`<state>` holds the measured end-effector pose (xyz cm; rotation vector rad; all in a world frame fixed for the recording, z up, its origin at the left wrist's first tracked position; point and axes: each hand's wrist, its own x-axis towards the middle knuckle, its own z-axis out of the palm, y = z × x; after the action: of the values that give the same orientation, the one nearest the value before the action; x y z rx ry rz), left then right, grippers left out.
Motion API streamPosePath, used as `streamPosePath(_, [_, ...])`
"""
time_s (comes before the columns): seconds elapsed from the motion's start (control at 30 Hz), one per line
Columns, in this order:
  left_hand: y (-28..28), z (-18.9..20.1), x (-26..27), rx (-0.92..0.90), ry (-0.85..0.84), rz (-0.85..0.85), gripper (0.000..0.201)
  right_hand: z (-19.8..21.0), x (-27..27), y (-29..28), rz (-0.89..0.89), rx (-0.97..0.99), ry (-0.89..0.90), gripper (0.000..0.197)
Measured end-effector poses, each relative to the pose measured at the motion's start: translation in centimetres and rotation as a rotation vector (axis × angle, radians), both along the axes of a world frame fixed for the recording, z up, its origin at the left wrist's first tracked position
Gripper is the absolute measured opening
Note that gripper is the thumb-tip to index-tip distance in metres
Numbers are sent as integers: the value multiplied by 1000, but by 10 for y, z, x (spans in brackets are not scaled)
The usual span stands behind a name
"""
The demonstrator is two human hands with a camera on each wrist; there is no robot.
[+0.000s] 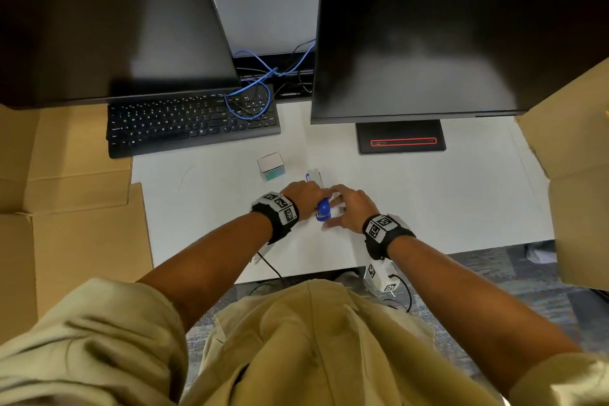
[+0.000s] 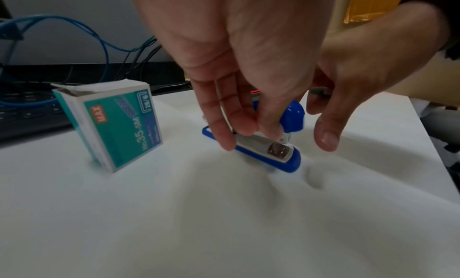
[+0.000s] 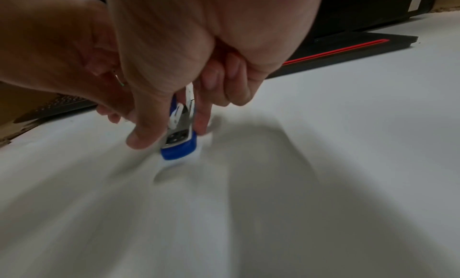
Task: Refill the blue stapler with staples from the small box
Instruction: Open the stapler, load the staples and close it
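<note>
Blue stapler point(image 2: 286, 160): flat on white worktop point(image 2: 224, 223), near its front edge, lid swung up, metal magazine channel exposed. Left hand point(image 2: 239, 65): over stapler from above, fingertips point(image 2: 246, 128) pinching down into open channel; whether staples held there, cannot tell. Right hand point(image 3: 189, 46): straddling stapler's front end, thumb point(image 3: 141, 138) down beside base on one side, a finger down on the other, remaining fingers curled; actual contact with stapler blurred, cannot tell. Small box point(image 2: 112, 124): teal and white, marked No.35-5M, standing upright on worktop just to left of stapler, top flap open, apart from both hands. Keyboard point(image 1: 191, 122): black, behind box, blue cable point(image 1: 253, 99) looped over its right end. Two dark monitors point(image 1: 454, 46): at rear of worktop. Cardboard boxes point(image 1: 66, 201): at left and right edges.
</note>
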<state>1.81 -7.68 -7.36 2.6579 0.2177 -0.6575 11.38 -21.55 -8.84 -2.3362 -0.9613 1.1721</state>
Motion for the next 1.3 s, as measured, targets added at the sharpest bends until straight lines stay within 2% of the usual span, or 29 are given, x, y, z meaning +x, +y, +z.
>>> streamPosePath(0.07, [1, 1, 3, -46, -28, 47, 33, 2, 1, 4, -9, -14, -63, 78])
streamPosePath(0.17, [4, 1, 5, -138, -110, 125, 24, 2, 5, 6, -8, -41, -204, 45])
streamPosePath(0.23, [6, 1, 3, -242, -161, 183, 22, 1, 8, 6, -3, -68, -264, 31])
streamPosePath(0.37, [18, 7, -11, -455, -204, 401, 27, 3, 16, 4, 10, -82, -319, 25])
streamPosePath(0.5, [34, 10, -42, -531, -235, 495, 28, 5, 26, 3, 76, -79, -371, 28])
streamPosePath(0.63, [49, 3, -75, -450, -248, 543, 27, 6, 29, 5, 136, -83, -408, 25])
streamPosePath(0.83, [56, -7, -88, -167, -215, 476, 12, 9, 30, 9, 263, -106, -474, 21])
streamPosePath(1.0, [53, -11, -79, 153, -6, 353, 22, 12, 31, 11, 341, -105, -532, 20])
streamPosePath(1.2, [42, -15, -69, 202, 53, 383, 22, 10, 28, 13, 358, -102, -542, 22])
streamPosePath(1.3, [36, -15, -67, 148, 15, 382, 33, 11, 27, 17, 370, -123, -526, 17])
